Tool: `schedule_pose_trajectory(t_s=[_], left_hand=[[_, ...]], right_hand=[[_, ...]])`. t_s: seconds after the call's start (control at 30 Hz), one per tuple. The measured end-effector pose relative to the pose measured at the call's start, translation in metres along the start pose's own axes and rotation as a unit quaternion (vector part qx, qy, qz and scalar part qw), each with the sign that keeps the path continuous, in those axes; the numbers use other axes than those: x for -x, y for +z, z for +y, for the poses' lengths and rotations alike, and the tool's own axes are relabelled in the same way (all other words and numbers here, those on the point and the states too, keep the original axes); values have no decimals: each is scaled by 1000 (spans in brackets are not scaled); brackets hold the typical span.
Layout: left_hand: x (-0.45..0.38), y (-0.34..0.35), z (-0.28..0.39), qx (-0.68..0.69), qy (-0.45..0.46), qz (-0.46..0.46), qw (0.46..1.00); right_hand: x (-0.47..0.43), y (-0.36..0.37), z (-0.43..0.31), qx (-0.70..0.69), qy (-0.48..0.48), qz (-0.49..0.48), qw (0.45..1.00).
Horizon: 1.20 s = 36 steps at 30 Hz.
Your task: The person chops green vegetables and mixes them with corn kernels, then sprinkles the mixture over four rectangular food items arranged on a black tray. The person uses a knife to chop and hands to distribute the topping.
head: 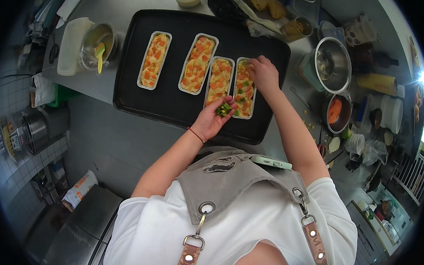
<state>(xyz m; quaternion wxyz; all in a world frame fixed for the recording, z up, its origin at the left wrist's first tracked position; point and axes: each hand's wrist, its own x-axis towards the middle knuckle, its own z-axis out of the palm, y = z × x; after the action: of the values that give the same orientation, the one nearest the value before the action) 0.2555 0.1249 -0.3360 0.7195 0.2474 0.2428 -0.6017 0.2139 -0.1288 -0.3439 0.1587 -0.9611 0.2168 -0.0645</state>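
My left hand (210, 119) is cupped palm up, holding a small heap of chopped green and yellow vegetable pieces (224, 110). It hovers over the near end of a foil loaf pan of dough topped with orange cubes (219, 77). My right hand (265, 74) bends over the far end of the rightmost foil loaf pan (244, 91), whose topping also has green bits and corn kernels. Its fingertips point into that pan; whether they pinch anything is hidden. Two more filled pans, a middle one (198, 63) and a left one (154, 60), share the black baking tray (167, 102).
Left of the tray stands a metal bowl (107, 39) with a yellow-handled brush (100, 57). To the right are a large steel bowl (334, 63), a smaller bowl (346, 114) with an orange item, and scattered kernels (309, 125). Bags and a glass jar (296, 29) crowd the far edge.
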Motion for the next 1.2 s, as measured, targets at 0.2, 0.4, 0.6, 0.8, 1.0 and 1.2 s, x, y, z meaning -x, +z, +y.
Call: schedule_pose_trajectory(t_s=[0.2,0.4,0.6,0.8,1.0,1.2], left_hand=[[1,-1,0,7,1,3,1000],[1,-6,-1,18,8,1,1000],[7,-15,5,27,29,3,999],[31,-33,15,31,56,47,997],[36,-38,19,63,55,32,996],[32,-25,16,51,36,14,998]], right_hand=[[-14,22,-2,-58,-6,0,998],[-19,15,-2,-123,75,-23,989],[-14,7,24,-331,240,-24,912],[-9,10,34,-294,228,-14,928],[-12,17,30,-259,187,-25,947],[-9,5,18,-151,185,-12,971]])
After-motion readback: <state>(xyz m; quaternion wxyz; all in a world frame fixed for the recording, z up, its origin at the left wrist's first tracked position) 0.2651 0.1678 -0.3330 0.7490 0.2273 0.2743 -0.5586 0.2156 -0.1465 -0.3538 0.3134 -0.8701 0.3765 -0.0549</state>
